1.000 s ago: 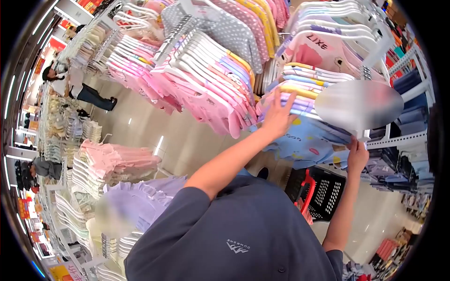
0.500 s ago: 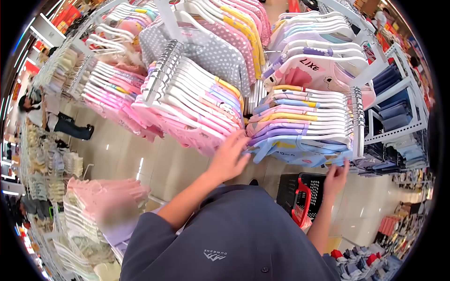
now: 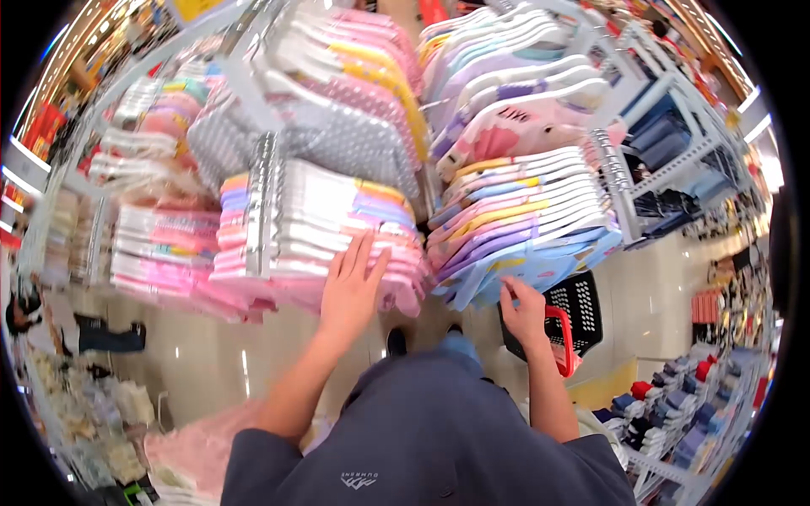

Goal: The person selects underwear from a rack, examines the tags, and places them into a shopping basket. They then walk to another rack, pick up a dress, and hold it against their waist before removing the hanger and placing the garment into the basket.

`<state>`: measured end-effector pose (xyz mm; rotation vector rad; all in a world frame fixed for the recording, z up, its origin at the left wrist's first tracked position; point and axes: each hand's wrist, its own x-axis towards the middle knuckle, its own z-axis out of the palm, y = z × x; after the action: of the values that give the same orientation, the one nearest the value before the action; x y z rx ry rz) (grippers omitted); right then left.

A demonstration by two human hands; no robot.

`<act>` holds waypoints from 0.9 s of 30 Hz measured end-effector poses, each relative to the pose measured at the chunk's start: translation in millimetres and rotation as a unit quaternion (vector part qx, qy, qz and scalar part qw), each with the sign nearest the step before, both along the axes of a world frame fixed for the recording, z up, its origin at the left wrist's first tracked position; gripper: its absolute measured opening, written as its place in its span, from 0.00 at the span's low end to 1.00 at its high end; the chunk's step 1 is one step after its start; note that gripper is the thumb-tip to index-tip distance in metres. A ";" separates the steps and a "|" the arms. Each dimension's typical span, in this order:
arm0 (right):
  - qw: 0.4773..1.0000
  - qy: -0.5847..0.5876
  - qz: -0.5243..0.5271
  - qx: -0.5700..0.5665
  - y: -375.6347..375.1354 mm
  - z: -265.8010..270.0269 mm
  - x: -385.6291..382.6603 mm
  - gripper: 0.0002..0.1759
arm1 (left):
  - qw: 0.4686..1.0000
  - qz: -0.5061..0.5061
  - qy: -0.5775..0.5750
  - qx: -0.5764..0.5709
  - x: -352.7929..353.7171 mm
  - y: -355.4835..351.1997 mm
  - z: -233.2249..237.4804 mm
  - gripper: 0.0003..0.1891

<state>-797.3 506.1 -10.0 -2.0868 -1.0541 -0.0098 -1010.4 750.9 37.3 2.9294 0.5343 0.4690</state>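
Note:
My left hand (image 3: 353, 287) is open, fingers spread against the front of a row of pink children's tops (image 3: 401, 282) on white hangers. My right hand (image 3: 525, 314) has its fingers curled together, the tips right at the lower edge of a light blue children's top (image 3: 485, 278). Whether cloth is pinched between them I cannot tell. This blue top is frontmost in the right-hand row, with purple, yellow and pink tops (image 3: 481, 221) behind it. Under the right hand a black shopping basket (image 3: 582, 308) with a red handle (image 3: 558, 337) stands on the floor.
Behind the front rows hang a grey polka-dot top (image 3: 337, 139) and a pink top (image 3: 523, 126) with printed lettering. Metal rack arms (image 3: 263, 202) stick out toward me. Folded jeans (image 3: 662, 135) fill a shelf at right. A person (image 3: 72, 325) is at the far left.
My view has shifted. My left hand has moved from the gap between the rows onto the pink tops. My right hand has come left to the blue top's lower edge.

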 end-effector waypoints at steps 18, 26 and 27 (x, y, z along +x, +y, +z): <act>0.891 0.117 -0.387 -0.205 -271.8 -142.0 22.4 0.24 | 0.977 -0.089 -0.141 -0.134 1.3 -32.6 -13.6 0.16; 0.858 0.333 -0.323 -0.221 -263.3 -108.8 54.0 0.15 | 0.937 -0.069 0.046 -0.340 16.9 -97.4 -126.3 0.05; 0.830 0.396 -0.322 -0.225 -270.6 -136.9 62.7 0.15 | 0.937 -0.071 0.049 -0.339 23.0 -105.3 -132.4 0.05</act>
<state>-734.6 235.5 -146.8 -2.3978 0.1972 0.7676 -987.4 645.7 -95.1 2.3040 0.3889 0.0847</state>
